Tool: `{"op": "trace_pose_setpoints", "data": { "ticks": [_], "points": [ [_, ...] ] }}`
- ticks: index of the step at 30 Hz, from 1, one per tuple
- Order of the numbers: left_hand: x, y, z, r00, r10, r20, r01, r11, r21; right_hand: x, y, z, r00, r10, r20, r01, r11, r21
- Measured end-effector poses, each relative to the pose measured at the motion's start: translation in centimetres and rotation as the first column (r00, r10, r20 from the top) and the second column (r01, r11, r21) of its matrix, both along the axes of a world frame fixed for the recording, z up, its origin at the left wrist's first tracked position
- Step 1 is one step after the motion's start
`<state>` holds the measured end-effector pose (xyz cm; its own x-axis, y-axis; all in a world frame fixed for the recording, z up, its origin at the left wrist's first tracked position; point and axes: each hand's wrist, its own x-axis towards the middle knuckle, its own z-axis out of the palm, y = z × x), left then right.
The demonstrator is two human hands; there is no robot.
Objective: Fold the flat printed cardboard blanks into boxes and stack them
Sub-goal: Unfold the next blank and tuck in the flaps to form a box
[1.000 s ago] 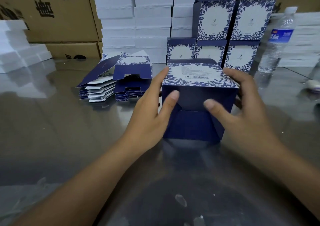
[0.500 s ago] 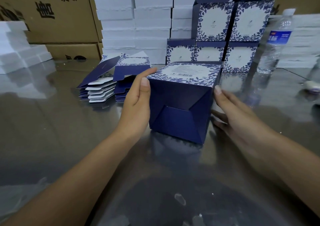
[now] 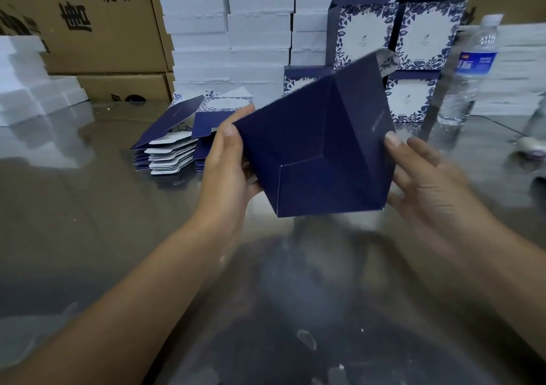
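box (image 3: 319, 154) tilted | left hand (image 3: 227, 166) fingers grip its left edge | right hand (image 3: 428, 183) fingers grip its right edge

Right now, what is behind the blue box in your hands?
Finished floral boxes stacked two high, white slabs beside them. The held box covers the lower row's middle, so that part cannot be seen.

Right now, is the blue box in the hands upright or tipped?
Tipped. The left hand and right hand hold the blue box tilted, one corner lowest, folded bottom facing the camera.
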<state>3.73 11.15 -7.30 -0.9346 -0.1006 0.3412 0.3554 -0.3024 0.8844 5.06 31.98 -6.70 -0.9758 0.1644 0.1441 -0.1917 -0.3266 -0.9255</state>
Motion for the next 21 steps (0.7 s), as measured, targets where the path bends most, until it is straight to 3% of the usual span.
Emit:
{"op": "trace_pose_setpoints", "data": {
  "ticks": [3, 5, 10, 13, 16, 19, 21],
  "points": [
    [0.0, 0.2, 0.2, 0.995, -0.051, 0.086, 0.036, 0.985, 0.168, 0.1, 0.2, 0.0, 0.996, 0.075, -0.049, -0.073, 0.996, 0.046],
    [0.0, 0.1, 0.3, 0.988, -0.076, 0.135, 0.048, 0.979, 0.199, 0.2, 0.1, -0.1, 0.99, 0.115, -0.077, -0.109, 0.99, 0.087],
    [-0.4, -0.3, 0.3, 0.98, 0.018, 0.2, -0.026, 0.999, 0.037, 0.5, -0.2, 0.3, 0.964, 0.008, -0.267, 0.019, 0.995, 0.097],
    [-0.6, -0.3, 0.2, 0.958, 0.069, 0.28, -0.053, 0.997, -0.062, 1.2, -0.3, 1.1, 0.901, -0.061, -0.43, 0.111, 0.99, 0.091],
    [-0.4, -0.3, 0.5, 0.954, 0.171, 0.245, -0.138, 0.979, -0.147, 1.5, -0.4, 1.4, 0.826, -0.133, -0.548, 0.251, 0.957, 0.146],
    [0.5, -0.2, 0.9, 0.975, 0.218, 0.043, -0.2, 0.946, -0.257, 2.0, -0.4, 1.2, 0.69, -0.136, -0.711, 0.484, 0.817, 0.314],
    [1.2, -0.1, 0.9, 0.977, 0.161, -0.141, -0.204, 0.896, -0.395, 2.5, -0.7, 1.1, 0.527, -0.045, -0.849, 0.7, 0.588, 0.404]
  ]
}}
